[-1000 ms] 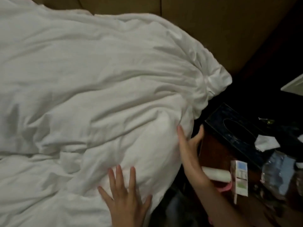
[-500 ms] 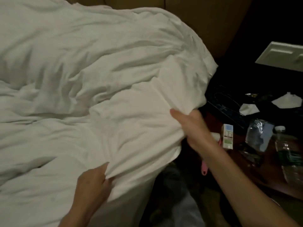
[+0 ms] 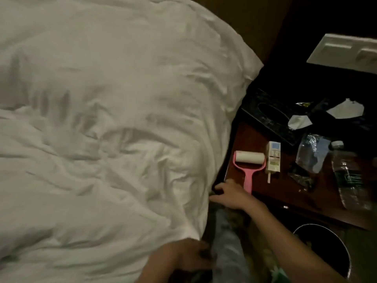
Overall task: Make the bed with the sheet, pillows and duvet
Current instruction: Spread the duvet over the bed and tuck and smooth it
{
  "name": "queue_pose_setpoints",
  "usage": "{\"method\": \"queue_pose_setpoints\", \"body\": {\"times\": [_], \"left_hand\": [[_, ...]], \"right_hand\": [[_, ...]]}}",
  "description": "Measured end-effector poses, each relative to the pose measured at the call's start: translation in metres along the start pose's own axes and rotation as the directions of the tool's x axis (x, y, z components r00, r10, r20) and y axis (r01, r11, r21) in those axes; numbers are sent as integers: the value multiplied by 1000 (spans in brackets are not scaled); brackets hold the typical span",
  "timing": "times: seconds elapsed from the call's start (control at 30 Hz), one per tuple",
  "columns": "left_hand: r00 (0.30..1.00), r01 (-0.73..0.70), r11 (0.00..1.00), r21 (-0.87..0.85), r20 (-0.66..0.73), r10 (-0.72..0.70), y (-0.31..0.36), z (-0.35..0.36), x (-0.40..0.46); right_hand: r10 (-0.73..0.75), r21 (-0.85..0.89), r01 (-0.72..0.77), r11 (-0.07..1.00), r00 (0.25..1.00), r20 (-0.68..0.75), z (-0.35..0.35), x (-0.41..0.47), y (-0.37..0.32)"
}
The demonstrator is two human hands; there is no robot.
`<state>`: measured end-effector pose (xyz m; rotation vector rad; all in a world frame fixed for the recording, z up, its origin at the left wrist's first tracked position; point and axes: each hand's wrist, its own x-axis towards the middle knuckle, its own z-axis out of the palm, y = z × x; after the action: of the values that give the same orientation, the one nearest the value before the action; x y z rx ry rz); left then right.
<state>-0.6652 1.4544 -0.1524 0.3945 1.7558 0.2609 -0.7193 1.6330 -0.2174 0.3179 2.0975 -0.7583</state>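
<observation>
Duvet (image 3: 106, 129) covers the bed in front of you, white and full of creases, its right edge hanging over the side next to the dark wooden nightstand (image 3: 285, 190). Your left hand (image 3: 189, 256) is low at that hanging edge near the bottom of the view, fingers curled at the fabric's border; whether they actually grip it, you cannot tell from the blur. Your right hand (image 3: 230, 196) sits further up the same edge, in the gap between duvet and nightstand, fingers loosely bent and pointing toward the cloth, holding nothing you can see. On the nightstand lie a pink lint roller (image 3: 250, 162), a small carton (image 3: 273, 157) just beside it, a dark tissue box (image 3: 271, 117) and a plastic water bottle (image 3: 350, 176). A round bin (image 3: 344, 250) stands below the nightstand.
</observation>
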Motion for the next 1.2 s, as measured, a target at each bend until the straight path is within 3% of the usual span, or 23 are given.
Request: {"method": "queue_pose_setpoints", "body": {"times": [0.07, 0.13, 0.17, 0.2, 0.3, 0.33, 0.4, 0.47, 0.53, 0.6, 0.7, 0.73, 0.8, 0.87, 1.0, 1.03, 1.1, 1.17, 1.2], "left_hand": [[995, -45, 989, -140, -93, 32, 2, -35, 0], [936, -105, 993, -60, -342, 78, -5, -78, -1], [854, -112, 991, 69, -503, 132, -8, -102, -1], [727, -101, 976, 190, -656, 203, -11, -128, 0], [293, 21, 921, 388, -883, 365, -3, -213, 8], [186, 111, 917, 384, -914, 361, 3, -243, 15], [75, 268, 902, 339, -941, 331, 15, -299, 29], [44, 342, 916, 211, -977, 208, 22, -348, 42], [28, 355, 935, 21, -1000, 12, 18, -383, 56], [114, 428, 902, -63, -986, -123, 11, -400, 66], [284, 444, 896, -27, -944, -169, 3, -409, 69], [274, 405, 912, -65, -943, -189, 4, -415, 63], [121, 377, 920, -107, -979, -163, 8, -427, 51], [38, 307, 949, -74, -995, -90, 29, -431, 28], [-145, 98, 994, -46, -989, -32, 68, -420, -11], [-155, -10, 999, -31, -987, -32, 74, -416, -18], [-124, -176, 983, 44, -992, 22, 83, -410, -27], [-100, -139, 989, 57, -994, 43, 89, -408, -26], [-38, -34, 999, 40, -999, 39, 89, -411, -20]], "right_hand": [[-19, 101, 10, 995, 996, 90, -1, 3, 0], [-18, 182, 13, 983, 999, 27, -19, 10, -4], [-17, 216, 27, 976, 999, -49, -33, 17, -6], [-14, 277, 51, 960, 991, -133, -50, 27, -10], [61, 596, 169, 785, 936, -347, -112, 69, -31], [93, 659, 253, 708, 892, -443, -136, 88, -38], [148, 679, 444, 584, 765, -627, -183, 126, -53], [191, 690, 525, 499, 710, -678, -224, 159, -64], [232, 793, 474, 382, 781, -579, -252, 184, -74], [264, 884, 412, 222, 847, -462, -268, 203, -85], [308, 870, 444, 217, 814, -492, -276, 205, -92], [335, 837, 484, 257, 768, -546, -279, 196, -92], [349, 728, 613, 306, 639, -685, -287, 161, -89], [311, 561, 759, 332, 473, -824, -301, 117, -86], [337, 332, 880, 339, 216, -916, -317, 19, -81], [366, 313, 890, 333, 183, -912, -318, 1, -81], [403, 288, 934, 210, 186, -896, -320, -21, -77], [364, 284, 953, 106, 228, -903, -323, -18, -76], [370, 294, 953, 78, 246, -896, -323, -9, -75]]}}
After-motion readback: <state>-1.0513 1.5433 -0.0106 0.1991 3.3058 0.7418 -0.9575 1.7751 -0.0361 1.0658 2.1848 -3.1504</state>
